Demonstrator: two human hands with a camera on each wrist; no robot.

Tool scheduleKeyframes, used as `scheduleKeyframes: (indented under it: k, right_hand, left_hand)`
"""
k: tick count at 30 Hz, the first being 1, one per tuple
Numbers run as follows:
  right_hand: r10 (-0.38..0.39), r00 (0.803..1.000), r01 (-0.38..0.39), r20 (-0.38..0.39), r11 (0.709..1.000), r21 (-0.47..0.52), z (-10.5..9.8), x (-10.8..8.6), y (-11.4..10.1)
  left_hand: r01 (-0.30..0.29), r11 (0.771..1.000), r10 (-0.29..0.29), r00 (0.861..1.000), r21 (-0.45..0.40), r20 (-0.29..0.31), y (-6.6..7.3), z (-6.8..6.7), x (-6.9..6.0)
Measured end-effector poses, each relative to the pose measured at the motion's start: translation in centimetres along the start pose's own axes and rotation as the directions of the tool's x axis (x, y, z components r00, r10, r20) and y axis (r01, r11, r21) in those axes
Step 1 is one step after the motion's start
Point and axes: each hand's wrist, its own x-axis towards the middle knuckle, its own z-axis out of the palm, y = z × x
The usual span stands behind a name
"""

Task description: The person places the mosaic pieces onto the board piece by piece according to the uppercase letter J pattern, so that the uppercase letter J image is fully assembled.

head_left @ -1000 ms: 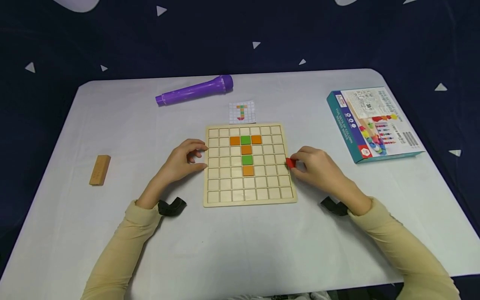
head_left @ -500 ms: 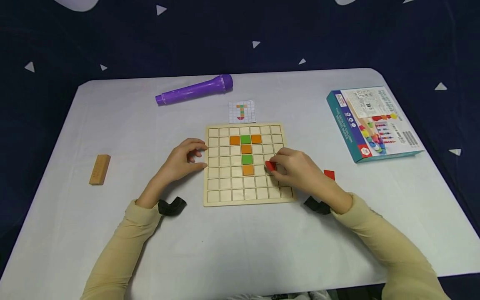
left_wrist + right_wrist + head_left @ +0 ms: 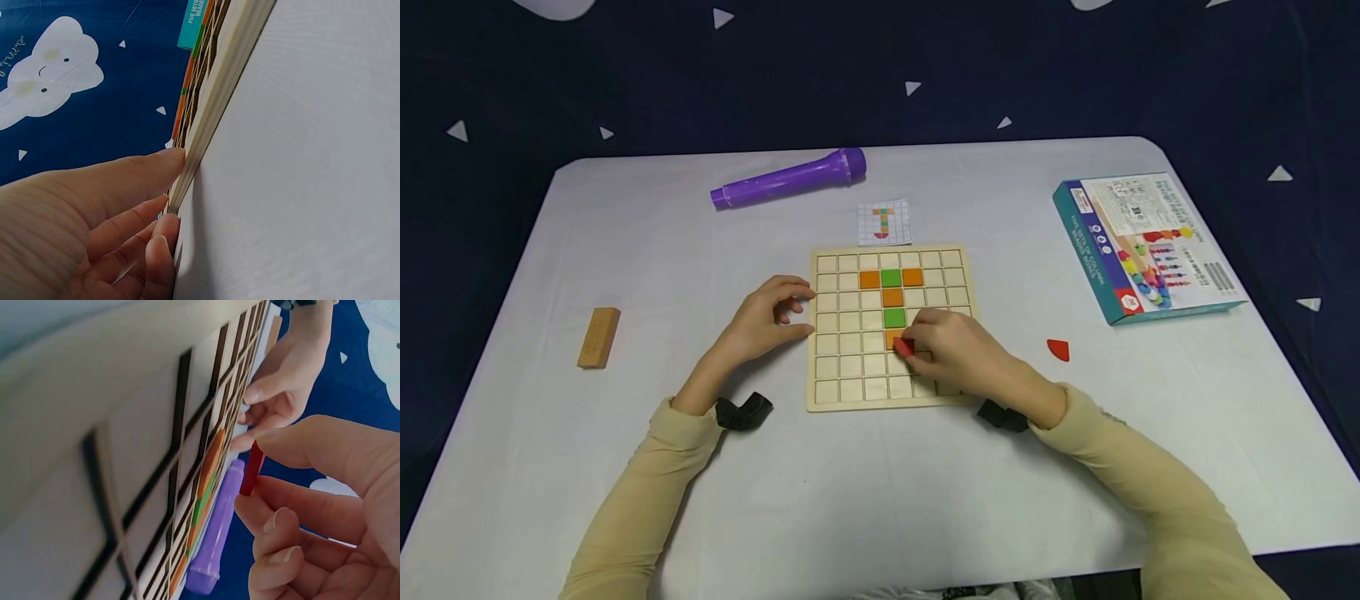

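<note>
A square wooden grid board [image 3: 842,390] lies mid-table, with orange and green square tiles set in its cells. Over the lower middle of the board, my right hand [image 3: 958,352] pinches a red tile [image 3: 903,347] between thumb and fingertips. In the right wrist view this red tile [image 3: 252,469] is seen edge-on, above the board surface. My left hand [image 3: 763,321] rests at the board's left edge, thumb and fingertips touching its side, as the left wrist view also shows at the thumb [image 3: 144,172]. Another red quarter-round tile [image 3: 1058,350] lies on the table to the right.
Behind the board lies a small pattern card [image 3: 884,223] printed with a coloured grid figure. A purple microphone-shaped toy [image 3: 790,179] is farther back. One wooden block [image 3: 598,337] sits at the left, and a teal-sided box [image 3: 1150,246] lies at the right.
My right hand has carried the red tile leftward from the board's right edge to the lower orange tile. The other red tile has come into view. My left hand has stayed in place.
</note>
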Motion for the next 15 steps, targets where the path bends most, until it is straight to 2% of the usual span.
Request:
scheduleKeyframes:
  k: [10, 15]
  right_hand:
    - [-0.039, 0.999, 0.039, 0.006, 0.999, 0.01, 1.0, 0.6, -1.1]
    - [-0.049, 0.998, 0.048, 0.048, 0.999, 0.012, 1.3, 0.9, -1.4]
  left_hand:
    - [-0.005, 1.0, 0.005, 1.0, 0.005, 0.002, 0.1, 0.0, 0.0]
    - [-0.002, 1.0, 0.002, 1.0, -0.001, 0.0, 0.1, -0.1, 0.0]
